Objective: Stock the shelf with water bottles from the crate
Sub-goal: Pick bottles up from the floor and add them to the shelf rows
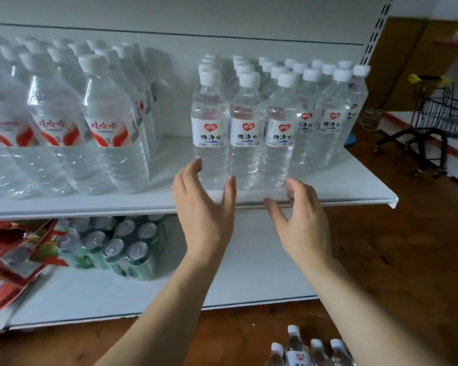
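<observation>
Here the white shelf (328,188) carries two groups of water bottles. The larger bottles (109,128), red-and-white labelled, fill its left half. The smaller bottles (278,128), with white labels and a red heart mark, stand upright in rows on its right half, the front row of three near the edge. The left hand (204,204) is open with fingers (193,167) spread, fingertips at the base of the leftmost front bottle. The right hand (299,220) is open, fingers relaxed and apart, beside the rightmost front bottle's base; contact cannot be told. More small bottles (310,350) stand at the bottom edge, on the wooden floor (407,260). Cans (122,247) sit on the lower shelf (249,273).
</observation>
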